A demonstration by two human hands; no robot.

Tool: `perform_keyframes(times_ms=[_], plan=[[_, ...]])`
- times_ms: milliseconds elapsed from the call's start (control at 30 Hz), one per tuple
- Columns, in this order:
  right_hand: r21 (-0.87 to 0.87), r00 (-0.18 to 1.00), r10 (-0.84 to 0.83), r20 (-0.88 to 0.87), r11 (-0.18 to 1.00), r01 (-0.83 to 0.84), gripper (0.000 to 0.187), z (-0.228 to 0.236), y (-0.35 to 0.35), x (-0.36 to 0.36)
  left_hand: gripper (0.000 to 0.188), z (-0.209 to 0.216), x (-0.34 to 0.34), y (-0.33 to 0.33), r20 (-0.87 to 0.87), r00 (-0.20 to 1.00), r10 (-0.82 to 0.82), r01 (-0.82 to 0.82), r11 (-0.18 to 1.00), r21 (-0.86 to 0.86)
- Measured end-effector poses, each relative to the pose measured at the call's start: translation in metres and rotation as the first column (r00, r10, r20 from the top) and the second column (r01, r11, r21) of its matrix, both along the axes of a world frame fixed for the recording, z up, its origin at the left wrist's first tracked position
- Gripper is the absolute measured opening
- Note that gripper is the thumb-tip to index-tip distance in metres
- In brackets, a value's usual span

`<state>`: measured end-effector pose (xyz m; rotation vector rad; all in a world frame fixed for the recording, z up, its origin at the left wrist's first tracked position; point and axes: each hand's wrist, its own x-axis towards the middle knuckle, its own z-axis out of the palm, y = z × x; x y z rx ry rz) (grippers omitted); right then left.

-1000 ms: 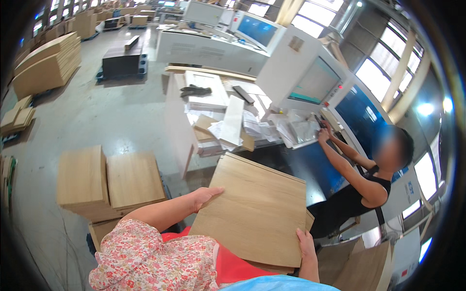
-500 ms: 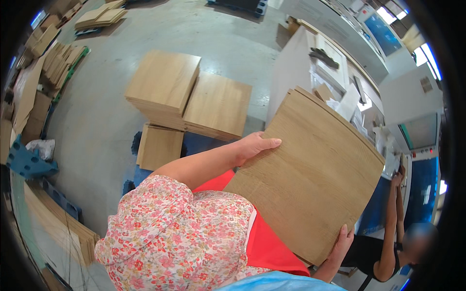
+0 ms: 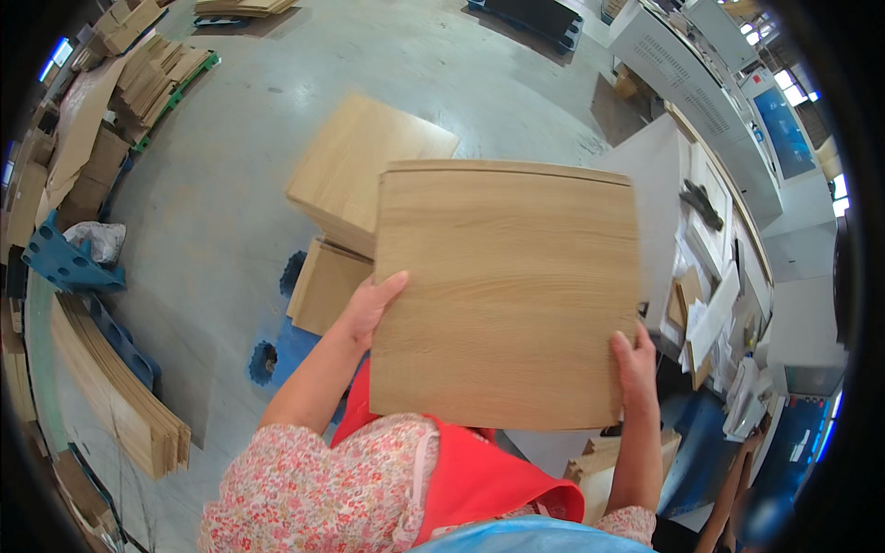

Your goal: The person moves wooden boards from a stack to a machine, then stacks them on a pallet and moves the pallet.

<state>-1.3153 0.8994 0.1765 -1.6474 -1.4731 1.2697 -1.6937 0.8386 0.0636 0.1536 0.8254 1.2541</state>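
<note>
I hold a square light-oak wooden panel flat in front of my chest, above the floor. My left hand grips its left edge, thumb on top. On the panel's lower right edge sits my right hand, fingers curled over it. Just beyond the panel lie stacks of similar wooden panels, with a lower stack on a blue pallet.
A long pile of wood strips lies on the floor at the left, with a blue plastic pallet near it. A white workbench with papers and tools runs along the right. Another person stands at the lower right.
The view has swung from the bench down toward the floor stacks. The panel has turned from tilted to level and squared up before me; both hands kept their grip.
</note>
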Motion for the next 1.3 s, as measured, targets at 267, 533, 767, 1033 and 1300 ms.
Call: perform_keyframes(times_ms=[267, 533, 767, 1033, 1300], plan=[[-0.163, 0.959, 0.079, -0.272, 0.978, -0.126, 0.044, -0.122, 0.09, -0.129, 0.049, -0.048, -0.114, 0.019, -0.091, 0.977, 0.194, -0.202, 0.975, -0.09], [-0.224, 0.916, 0.023, -0.401, 0.967, -0.122, 0.045, -0.202, 0.153, -0.204, 0.067, -0.07, -0.209, 0.109, -0.49, 0.871, -0.046, -0.089, 0.964, -0.249], [-0.209, 0.956, -0.023, -0.293, 0.977, -0.041, 0.052, -0.308, 0.164, -0.251, 0.083, -0.155, -0.166, 0.15, -0.629, -0.731, -0.264, -0.061, 0.943, -0.326], [-0.131, 0.994, -0.04, 0.099, 0.99, 0.053, 0.063, -0.294, 0.126, -0.244, 0.072, -0.173, -0.176, 0.153, -0.564, -0.825, -0.035, 0.102, 0.972, -0.21], [0.139, 0.999, -0.021, -0.037, 0.99, 0.026, 0.024, -0.13, -0.034, -0.094, 0.075, -0.142, -0.139, 0.162, -0.433, -0.773, -0.463, -0.203, 0.828, -0.523]])
